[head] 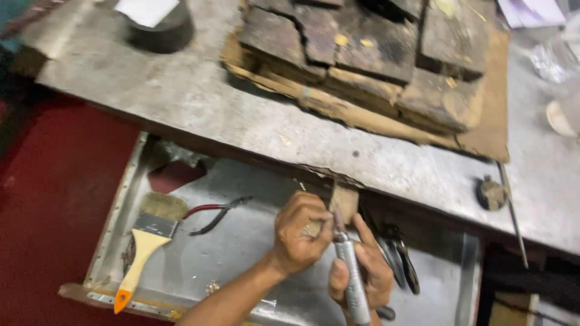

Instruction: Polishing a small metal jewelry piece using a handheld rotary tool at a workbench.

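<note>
Over an open metal drawer [109, 241] below the workbench's [199, 102] front edge, a left hand [300, 232] pinches a small piece [312, 228] while the right hand [362, 271] grips a silver tool [353, 278].

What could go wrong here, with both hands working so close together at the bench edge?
The metal handpiece in the right hand works right beside the left hand, which pinches a small piece; a slip could hurt the fingertips. The piece could also drop into the open metal drawer below.

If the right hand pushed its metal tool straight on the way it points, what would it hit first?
Probably the small piece pinched in the left hand, right at the tool tip held by the right hand; depth is unclear.
</note>
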